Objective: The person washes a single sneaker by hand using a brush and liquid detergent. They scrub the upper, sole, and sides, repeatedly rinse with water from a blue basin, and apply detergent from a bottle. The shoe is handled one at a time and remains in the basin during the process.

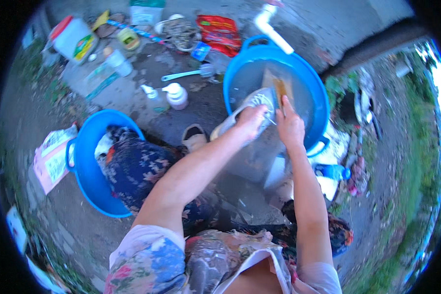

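My left hand [251, 120] grips a pale grey-white sneaker [226, 125] by its upper, with the laces at my fingers. The shoe is tilted over the near-left rim of a large blue tub [320, 93] of cloudy water. In my right hand [291, 128] is a brush with a wooden, yellowish-brown body [280, 90], held at the toe end of the shoe. Its bristles cannot be made out. A light tan flat piece [269, 78] shows behind the brush, partly hidden by it.
A white pipe [274, 34] hangs over the tub. Left of my legs stands a second blue tub [90, 188] with cloth inside. Pump bottles [175, 96], a long-handled brush [181, 75] and a red bag [218, 35] lie beyond. A blue bottle [332, 172] lies at right.
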The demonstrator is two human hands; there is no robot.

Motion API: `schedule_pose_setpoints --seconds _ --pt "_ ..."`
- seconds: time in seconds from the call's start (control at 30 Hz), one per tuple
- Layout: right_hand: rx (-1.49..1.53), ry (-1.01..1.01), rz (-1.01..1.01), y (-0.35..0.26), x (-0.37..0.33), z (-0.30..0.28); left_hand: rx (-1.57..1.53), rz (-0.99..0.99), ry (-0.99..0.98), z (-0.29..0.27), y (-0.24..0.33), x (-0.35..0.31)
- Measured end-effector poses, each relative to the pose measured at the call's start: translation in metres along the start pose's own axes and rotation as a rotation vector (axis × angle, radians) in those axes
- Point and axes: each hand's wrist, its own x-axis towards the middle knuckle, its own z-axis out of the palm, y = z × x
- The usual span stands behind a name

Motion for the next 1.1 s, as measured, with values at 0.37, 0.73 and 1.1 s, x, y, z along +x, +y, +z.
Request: schedule_pose_setpoints --seconds 0.37,0.73,1.1 --pt "0.538 -0.103 0.112 0.083 0.027 -0.047 -0.107 0.422 0.231 -0.044 0.228 -0.063" --pt "0.473 -0.252 0.213 0.11 -0.033 -0.147 0.092 0.382 0.89 -0.338 0.296 0.05" --pt "0.301 -0.111 0.146 0.118 -0.04 -0.159 1.546 -0.22 0.102 -0.204 0.269 -0.051"
